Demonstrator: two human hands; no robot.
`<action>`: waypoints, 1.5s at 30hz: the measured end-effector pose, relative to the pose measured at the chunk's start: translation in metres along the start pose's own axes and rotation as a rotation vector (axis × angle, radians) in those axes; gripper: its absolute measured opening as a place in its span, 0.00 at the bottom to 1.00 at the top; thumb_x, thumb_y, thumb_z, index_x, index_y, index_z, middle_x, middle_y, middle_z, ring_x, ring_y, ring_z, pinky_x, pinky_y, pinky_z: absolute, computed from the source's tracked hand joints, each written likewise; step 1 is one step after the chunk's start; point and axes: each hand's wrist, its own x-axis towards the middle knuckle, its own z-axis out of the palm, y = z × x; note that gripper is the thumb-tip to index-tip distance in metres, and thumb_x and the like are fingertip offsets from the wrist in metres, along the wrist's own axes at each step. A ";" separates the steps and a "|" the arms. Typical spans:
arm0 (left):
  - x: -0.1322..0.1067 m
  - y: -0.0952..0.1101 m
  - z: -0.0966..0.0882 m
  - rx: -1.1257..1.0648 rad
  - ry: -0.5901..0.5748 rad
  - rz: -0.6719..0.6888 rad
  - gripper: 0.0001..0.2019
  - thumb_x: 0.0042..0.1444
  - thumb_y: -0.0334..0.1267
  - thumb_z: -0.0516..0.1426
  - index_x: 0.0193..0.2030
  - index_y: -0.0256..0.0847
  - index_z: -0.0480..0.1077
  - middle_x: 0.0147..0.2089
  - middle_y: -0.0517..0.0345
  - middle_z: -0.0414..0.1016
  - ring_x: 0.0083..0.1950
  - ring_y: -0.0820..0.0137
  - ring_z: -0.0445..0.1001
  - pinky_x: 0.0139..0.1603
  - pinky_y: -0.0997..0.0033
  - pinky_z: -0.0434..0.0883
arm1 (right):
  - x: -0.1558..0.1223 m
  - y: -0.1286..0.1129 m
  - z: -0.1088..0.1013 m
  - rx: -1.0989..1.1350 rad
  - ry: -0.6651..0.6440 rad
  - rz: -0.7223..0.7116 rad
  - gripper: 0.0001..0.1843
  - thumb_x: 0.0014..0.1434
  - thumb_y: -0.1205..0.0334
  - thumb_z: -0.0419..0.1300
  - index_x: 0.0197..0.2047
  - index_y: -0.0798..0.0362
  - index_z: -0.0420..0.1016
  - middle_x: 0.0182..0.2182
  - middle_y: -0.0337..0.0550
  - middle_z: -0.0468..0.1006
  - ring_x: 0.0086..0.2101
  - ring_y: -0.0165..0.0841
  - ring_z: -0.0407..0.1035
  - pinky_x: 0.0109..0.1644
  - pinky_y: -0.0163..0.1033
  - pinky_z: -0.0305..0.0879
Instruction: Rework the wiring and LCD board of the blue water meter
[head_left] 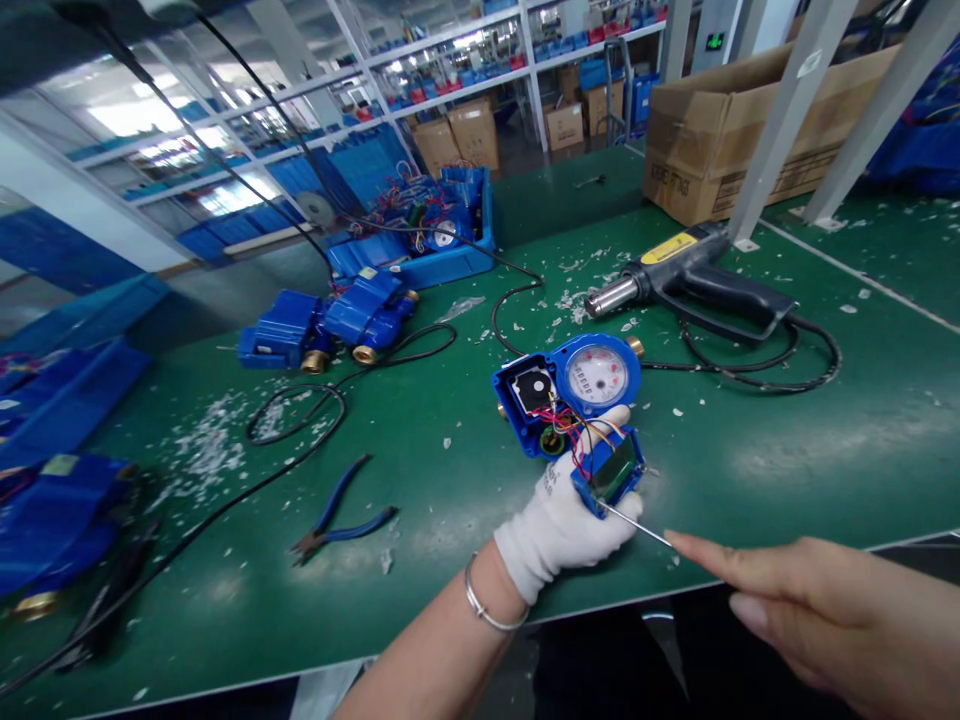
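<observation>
My left hand point(559, 520), in a white glove, is closed around a small blue plastic cover point(613, 470) with a green circuit board inside. Several coloured wires point(574, 425) run from the cover to an opened blue water meter point(598, 375) lying on the bench, its round dial facing up. My bare right hand point(825, 600) grips a screwdriver, its handle hidden in the palm. The thin metal screwdriver shaft point(641, 525) points left, its tip at the cover's near edge. Pliers point(334, 520) with blue handles lie left of my gloved hand.
A black heat gun point(675, 270) lies at right, its cable curling over the green bench point(450, 480). More blue meters point(330, 320) and a full blue bin point(450, 265) stand behind. Plastic scraps litter the surface. A cardboard box point(690, 150) and metal posts point(787, 130) are at back right.
</observation>
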 end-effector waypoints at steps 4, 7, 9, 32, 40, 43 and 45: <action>0.000 0.002 0.001 -0.025 0.002 -0.029 0.42 0.51 0.34 0.63 0.71 0.39 0.50 0.54 0.42 0.75 0.55 0.56 0.75 0.62 0.52 0.69 | -0.002 0.005 0.007 -0.073 0.023 -0.008 0.34 0.56 0.76 0.45 0.64 0.47 0.66 0.26 0.33 0.78 0.24 0.28 0.73 0.29 0.28 0.70; 0.000 0.004 0.002 -0.040 0.007 -0.045 0.41 0.51 0.33 0.62 0.71 0.40 0.50 0.53 0.43 0.76 0.55 0.56 0.75 0.61 0.53 0.70 | -0.007 0.007 0.009 -0.198 0.070 -0.068 0.41 0.44 0.79 0.45 0.64 0.56 0.65 0.20 0.33 0.73 0.13 0.28 0.64 0.15 0.32 0.54; 0.000 0.005 0.002 -0.048 0.012 -0.056 0.41 0.51 0.33 0.62 0.71 0.40 0.50 0.53 0.43 0.76 0.55 0.56 0.75 0.61 0.52 0.70 | -0.010 0.006 0.007 -0.372 0.142 -0.155 0.43 0.41 0.80 0.45 0.63 0.58 0.65 0.18 0.32 0.67 0.11 0.27 0.59 0.14 0.35 0.47; 0.004 0.022 0.000 -0.226 0.102 -0.261 0.36 0.47 0.34 0.65 0.64 0.40 0.60 0.49 0.46 0.78 0.50 0.58 0.78 0.58 0.53 0.72 | -0.002 -0.019 0.016 0.645 -0.176 0.428 0.26 0.68 0.59 0.43 0.68 0.47 0.58 0.27 0.41 0.78 0.28 0.28 0.74 0.27 0.26 0.68; 0.009 0.032 -0.002 -0.354 0.062 -0.254 0.34 0.43 0.30 0.62 0.60 0.38 0.61 0.49 0.45 0.77 0.48 0.59 0.78 0.54 0.55 0.74 | -0.014 -0.009 0.049 0.013 0.035 0.014 0.44 0.56 0.81 0.40 0.73 0.53 0.34 0.45 0.41 0.79 0.30 0.26 0.75 0.31 0.24 0.71; 0.011 0.033 -0.003 -0.321 0.060 -0.241 0.28 0.42 0.29 0.62 0.53 0.38 0.65 0.50 0.46 0.76 0.48 0.60 0.78 0.54 0.57 0.74 | -0.016 -0.007 0.055 -0.186 0.116 -0.035 0.44 0.54 0.81 0.41 0.73 0.57 0.32 0.46 0.42 0.78 0.33 0.27 0.76 0.26 0.24 0.69; 0.012 0.034 -0.004 -0.301 0.055 -0.232 0.24 0.42 0.29 0.62 0.49 0.38 0.67 0.51 0.46 0.76 0.49 0.61 0.78 0.54 0.57 0.74 | -0.018 -0.007 0.058 -0.277 0.163 -0.040 0.43 0.55 0.80 0.40 0.73 0.59 0.34 0.45 0.42 0.78 0.32 0.27 0.76 0.23 0.24 0.67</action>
